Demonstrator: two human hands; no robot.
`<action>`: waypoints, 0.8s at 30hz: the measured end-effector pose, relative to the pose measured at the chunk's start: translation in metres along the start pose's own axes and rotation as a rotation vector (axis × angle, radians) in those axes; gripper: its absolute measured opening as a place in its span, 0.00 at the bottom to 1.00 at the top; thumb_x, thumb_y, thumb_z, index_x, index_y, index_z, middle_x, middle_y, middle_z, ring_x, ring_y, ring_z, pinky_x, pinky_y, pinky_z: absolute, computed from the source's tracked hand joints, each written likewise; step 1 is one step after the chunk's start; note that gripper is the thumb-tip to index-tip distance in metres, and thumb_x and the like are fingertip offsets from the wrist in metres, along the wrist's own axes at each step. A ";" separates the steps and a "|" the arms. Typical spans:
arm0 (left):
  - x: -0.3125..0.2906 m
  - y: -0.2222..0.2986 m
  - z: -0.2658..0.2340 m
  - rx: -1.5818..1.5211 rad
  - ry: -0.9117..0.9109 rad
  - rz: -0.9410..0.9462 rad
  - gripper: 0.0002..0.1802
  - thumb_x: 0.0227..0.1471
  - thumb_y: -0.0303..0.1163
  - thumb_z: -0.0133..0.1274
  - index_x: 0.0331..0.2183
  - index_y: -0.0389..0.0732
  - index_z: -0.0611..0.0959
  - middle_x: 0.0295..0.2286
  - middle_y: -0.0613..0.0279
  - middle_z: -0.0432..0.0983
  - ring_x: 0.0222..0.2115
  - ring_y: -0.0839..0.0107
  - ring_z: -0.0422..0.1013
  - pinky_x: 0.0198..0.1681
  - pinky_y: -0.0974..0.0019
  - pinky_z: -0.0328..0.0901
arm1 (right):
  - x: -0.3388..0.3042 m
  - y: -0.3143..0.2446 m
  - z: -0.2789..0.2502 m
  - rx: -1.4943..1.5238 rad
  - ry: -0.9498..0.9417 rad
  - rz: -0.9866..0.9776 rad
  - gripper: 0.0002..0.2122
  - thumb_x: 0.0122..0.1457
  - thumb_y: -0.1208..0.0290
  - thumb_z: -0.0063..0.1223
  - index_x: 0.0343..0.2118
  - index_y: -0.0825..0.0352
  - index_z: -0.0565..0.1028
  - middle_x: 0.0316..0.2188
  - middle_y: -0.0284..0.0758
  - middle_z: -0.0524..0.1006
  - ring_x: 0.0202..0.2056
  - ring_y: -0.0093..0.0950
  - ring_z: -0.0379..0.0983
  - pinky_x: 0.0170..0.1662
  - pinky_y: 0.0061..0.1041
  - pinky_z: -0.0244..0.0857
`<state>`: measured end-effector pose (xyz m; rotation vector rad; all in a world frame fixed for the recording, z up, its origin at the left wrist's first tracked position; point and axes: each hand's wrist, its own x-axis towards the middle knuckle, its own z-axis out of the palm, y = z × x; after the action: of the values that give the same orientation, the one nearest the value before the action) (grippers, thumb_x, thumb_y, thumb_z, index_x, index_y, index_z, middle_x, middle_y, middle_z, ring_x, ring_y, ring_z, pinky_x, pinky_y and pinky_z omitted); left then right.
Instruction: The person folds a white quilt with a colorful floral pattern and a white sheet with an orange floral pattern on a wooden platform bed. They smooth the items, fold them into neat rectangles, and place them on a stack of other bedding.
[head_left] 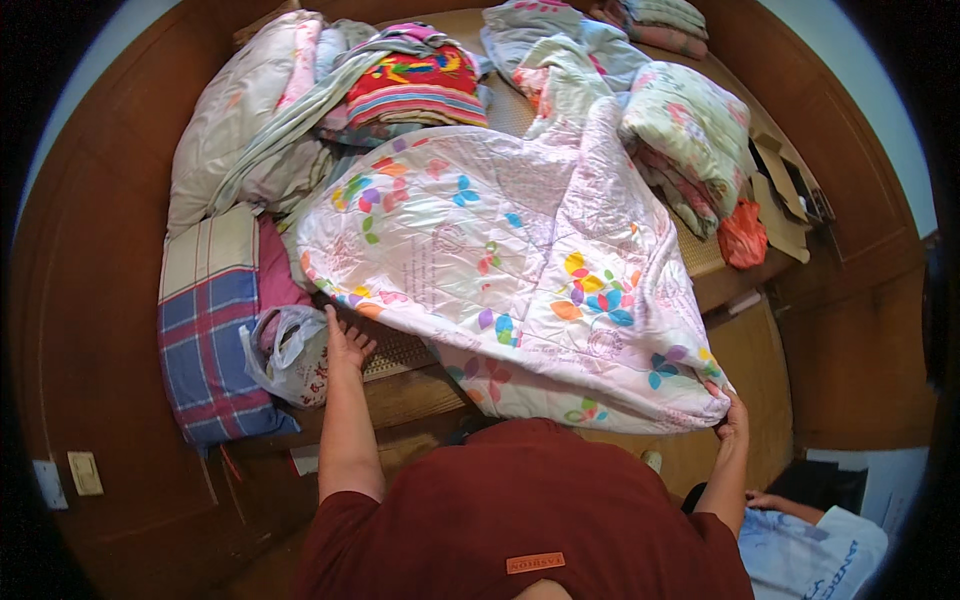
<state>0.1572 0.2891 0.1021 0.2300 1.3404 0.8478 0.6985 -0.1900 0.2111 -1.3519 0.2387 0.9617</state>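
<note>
A thin pink-white quilt [520,250] with colourful leaf and flower prints is spread in front of me, its near edge hanging over the bed's front. My right hand [734,412] grips its near right corner, thumb on top and the other fingers partly hidden. My left hand [350,345] is just below the quilt's left edge, palm up with fingers apart; whether it touches the cloth I cannot tell. Close beside that hand is a white plastic bag [292,355], resting against a plaid pillow [215,330].
Folded bedding, including a red patterned blanket [420,85] and a floral quilt [690,125], is piled along the back. A red plastic bag [743,235] and an open cardboard box [780,195] are at right. Another person in a light shirt [815,550] is at lower right.
</note>
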 end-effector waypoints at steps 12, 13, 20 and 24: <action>0.048 0.038 0.089 -0.048 -0.332 0.020 0.18 0.42 0.35 0.50 0.37 0.38 0.72 0.32 0.55 0.72 0.32 0.59 0.70 0.39 0.56 0.65 | 0.043 -0.021 0.003 0.230 -0.046 -0.123 0.16 0.55 0.65 0.37 0.41 0.70 0.68 0.39 0.39 0.72 0.40 0.31 0.69 0.46 0.30 0.62; 0.050 0.046 0.110 -0.023 -0.353 0.069 0.16 0.43 0.33 0.49 0.36 0.38 0.72 0.32 0.55 0.72 0.32 0.60 0.70 0.38 0.57 0.66 | 0.064 -0.037 0.043 0.163 -0.130 -0.108 0.15 0.55 0.66 0.38 0.41 0.70 0.68 0.38 0.39 0.72 0.39 0.31 0.69 0.46 0.30 0.62; -0.052 0.167 0.325 -0.091 -0.688 0.162 0.18 0.39 0.30 0.42 0.36 0.37 0.72 0.34 0.51 0.71 0.35 0.56 0.68 0.42 0.47 0.62 | 0.210 -0.210 0.307 0.137 -0.302 -0.565 0.13 0.51 0.71 0.44 0.40 0.68 0.68 0.36 0.40 0.71 0.39 0.32 0.67 0.42 0.31 0.63; -0.206 0.298 0.348 -0.237 -0.548 0.730 0.16 0.38 0.31 0.42 0.32 0.34 0.73 0.34 0.49 0.69 0.36 0.53 0.66 0.43 0.50 0.62 | 0.048 -0.399 0.426 0.037 -0.576 -0.817 0.13 0.49 0.70 0.45 0.37 0.68 0.70 0.36 0.37 0.71 0.37 0.32 0.68 0.44 0.30 0.62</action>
<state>0.3575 0.4693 0.5262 0.7338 0.6161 1.4155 0.8486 0.2447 0.5746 -0.9415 -0.6859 0.5929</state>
